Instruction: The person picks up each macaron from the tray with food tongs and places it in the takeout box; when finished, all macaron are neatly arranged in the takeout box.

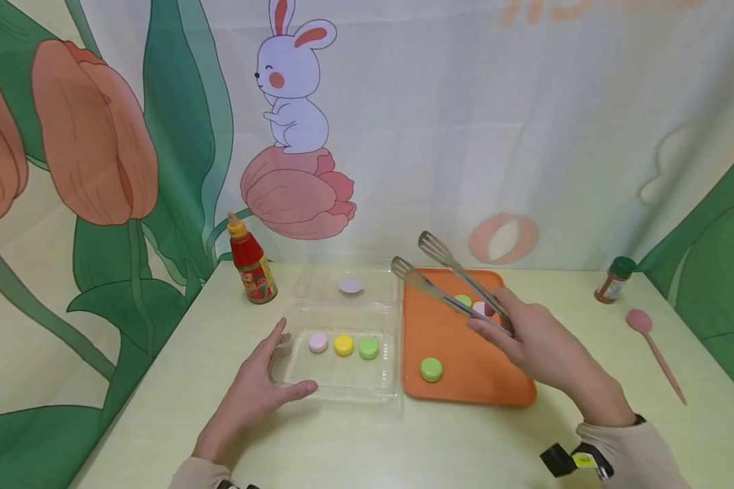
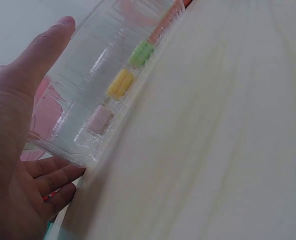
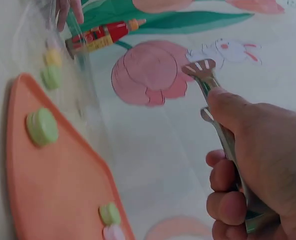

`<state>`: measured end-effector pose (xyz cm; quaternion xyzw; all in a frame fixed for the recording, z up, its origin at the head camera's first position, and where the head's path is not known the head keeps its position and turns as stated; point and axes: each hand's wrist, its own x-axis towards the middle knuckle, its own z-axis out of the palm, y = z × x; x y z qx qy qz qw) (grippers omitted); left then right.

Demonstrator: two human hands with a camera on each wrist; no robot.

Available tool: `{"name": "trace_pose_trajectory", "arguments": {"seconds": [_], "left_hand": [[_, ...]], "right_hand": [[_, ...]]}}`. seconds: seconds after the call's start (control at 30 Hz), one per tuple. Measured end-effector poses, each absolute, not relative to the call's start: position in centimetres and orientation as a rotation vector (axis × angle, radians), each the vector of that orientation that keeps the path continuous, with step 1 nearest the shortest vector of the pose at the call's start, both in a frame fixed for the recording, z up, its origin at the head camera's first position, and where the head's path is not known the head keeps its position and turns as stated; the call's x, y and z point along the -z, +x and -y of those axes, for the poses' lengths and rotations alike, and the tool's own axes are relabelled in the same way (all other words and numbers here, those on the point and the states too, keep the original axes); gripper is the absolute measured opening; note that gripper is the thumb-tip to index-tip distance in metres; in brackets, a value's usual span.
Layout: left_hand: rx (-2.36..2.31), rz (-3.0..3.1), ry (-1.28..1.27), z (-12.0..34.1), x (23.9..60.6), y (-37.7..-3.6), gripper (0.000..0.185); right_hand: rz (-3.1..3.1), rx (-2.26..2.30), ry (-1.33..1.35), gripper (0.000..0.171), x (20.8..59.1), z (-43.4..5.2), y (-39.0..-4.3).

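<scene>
Now my left hand (image 1: 253,387) braces the clear box (image 1: 342,367) so it won't slide — fingers relaxed — while my right hand (image 1: 538,346) grips the tongs (image 1: 446,285), tips apart, above the orange tray (image 1: 465,387).

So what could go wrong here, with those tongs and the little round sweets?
The tongs are open and held high, so a macaron could slip out on the way from the orange tray. The clear plastic box looks flimsy; only the left hand steadies its edge, so a nudge might shift it and disturb the three macarons inside.
</scene>
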<state>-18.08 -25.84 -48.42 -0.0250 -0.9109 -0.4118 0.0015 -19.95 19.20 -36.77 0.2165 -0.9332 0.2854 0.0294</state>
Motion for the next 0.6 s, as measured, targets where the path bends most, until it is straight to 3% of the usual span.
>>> {"name": "trace_pose_trajectory", "arguments": {"seconds": [0.27, 0.6], "left_hand": [[1.315, 2.854, -0.052, 25.9, 48.6, -17.9, 0.125], [1.284, 2.866, -0.065, 25.8, 48.5, -18.1, 0.125]], "right_hand": [[2.865, -0.863, 0.409, 0.047, 40.4, -23.7, -20.0], [2.935, -0.790, 0.327, 0.044, 44.5, -27.2, -19.7]]}}
